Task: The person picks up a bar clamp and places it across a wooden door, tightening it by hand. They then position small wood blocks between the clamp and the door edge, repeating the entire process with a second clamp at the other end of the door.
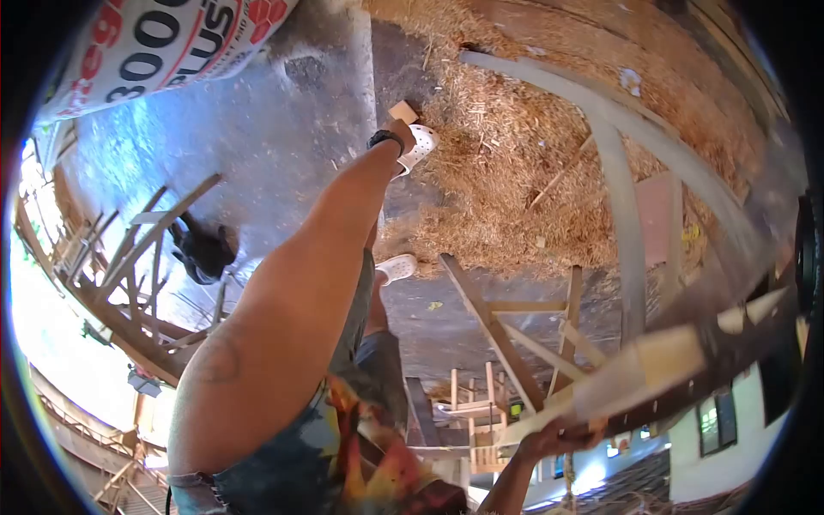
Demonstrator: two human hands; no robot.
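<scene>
My left hand (400, 131), with a black band at its wrist, reaches far out on a stretched arm. It looks closed on a small light wooden block (403, 112), though most of its fingers are hidden. Just beside this hand is a white clog with holes (421, 149). At the lower right, my right hand (556, 439) grips the end of a long wooden piece (639, 371), which runs up to the right and is partly blurred.
Wood shavings (506, 172) cover part of the dark floor (292, 137). A curved grey frame (614, 154) stands at the right. Wooden stands (493, 330) are near the lower middle. A printed white sack (163, 60) is at the upper left, with a dark animal (203, 249) below.
</scene>
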